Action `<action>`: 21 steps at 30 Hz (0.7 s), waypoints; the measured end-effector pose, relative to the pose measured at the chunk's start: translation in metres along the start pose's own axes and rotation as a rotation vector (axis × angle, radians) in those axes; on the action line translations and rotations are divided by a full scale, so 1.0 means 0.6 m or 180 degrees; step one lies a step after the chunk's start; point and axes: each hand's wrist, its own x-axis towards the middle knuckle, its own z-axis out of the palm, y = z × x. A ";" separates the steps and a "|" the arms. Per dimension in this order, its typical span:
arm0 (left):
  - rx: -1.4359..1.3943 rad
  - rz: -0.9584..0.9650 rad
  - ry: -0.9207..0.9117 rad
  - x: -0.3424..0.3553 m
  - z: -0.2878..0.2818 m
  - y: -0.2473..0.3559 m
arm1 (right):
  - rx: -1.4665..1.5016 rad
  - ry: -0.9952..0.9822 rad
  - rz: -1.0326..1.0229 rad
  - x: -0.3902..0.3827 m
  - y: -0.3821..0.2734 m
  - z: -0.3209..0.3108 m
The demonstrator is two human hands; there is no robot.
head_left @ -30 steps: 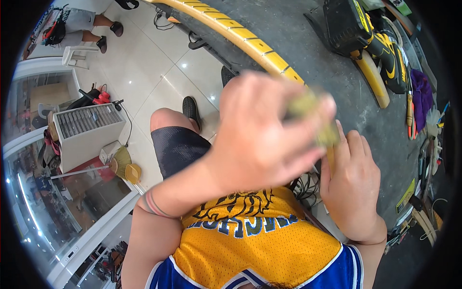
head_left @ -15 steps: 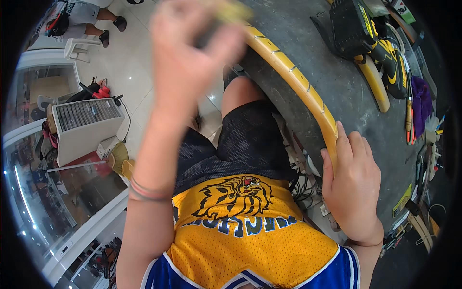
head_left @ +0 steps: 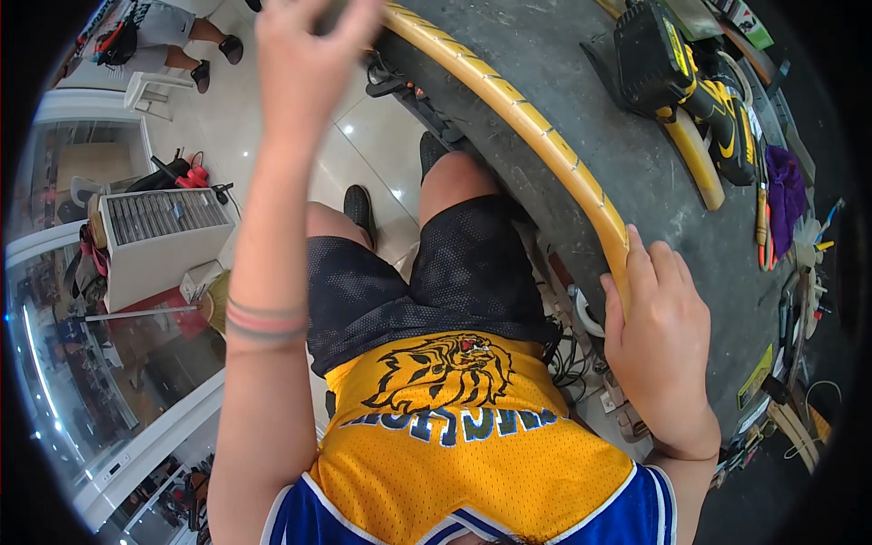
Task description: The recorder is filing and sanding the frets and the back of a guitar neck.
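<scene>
A long, narrow yellow wooden piece (head_left: 509,100), crossed by dark lines like a guitar neck, runs from the top edge down toward my right side. Its curve may come partly from the lens. My right hand (head_left: 661,300) is closed around its near end, thumb on one side and fingers on the other. Up at the top edge, my left hand (head_left: 313,36) is blurred beside the far part of the piece. Its fingertips are cut off by the picture's edge, so whatever they hold is hidden.
The dark workbench (head_left: 672,263) carries a yellow-and-black power tool (head_left: 727,127), a second yellow wooden piece (head_left: 695,159) and a purple cloth (head_left: 786,195). Tools crowd its right edge. Left, a white slotted box (head_left: 163,245) stands near a glass case (head_left: 118,372). Another person's legs (head_left: 191,50) show upper left.
My left hand has moved up and left along the wooden piece, from over it toward the top edge. A blurred yellowish thing near its fingertips is out of sight now. My right hand keeps hold.
</scene>
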 end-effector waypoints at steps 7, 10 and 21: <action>-0.0756 -0.0502 0.0225 0.046 0.006 -0.042 | 0.0071 -0.0198 0.0239 -0.045 0.032 -0.028; -0.0941 -0.0602 0.0017 0.010 -0.001 -0.010 | -0.0126 -0.0200 0.0579 -0.090 0.060 -0.029; -0.0725 0.0793 -0.0632 -0.172 0.026 0.221 | -0.0199 0.0082 0.0754 -0.024 0.023 0.002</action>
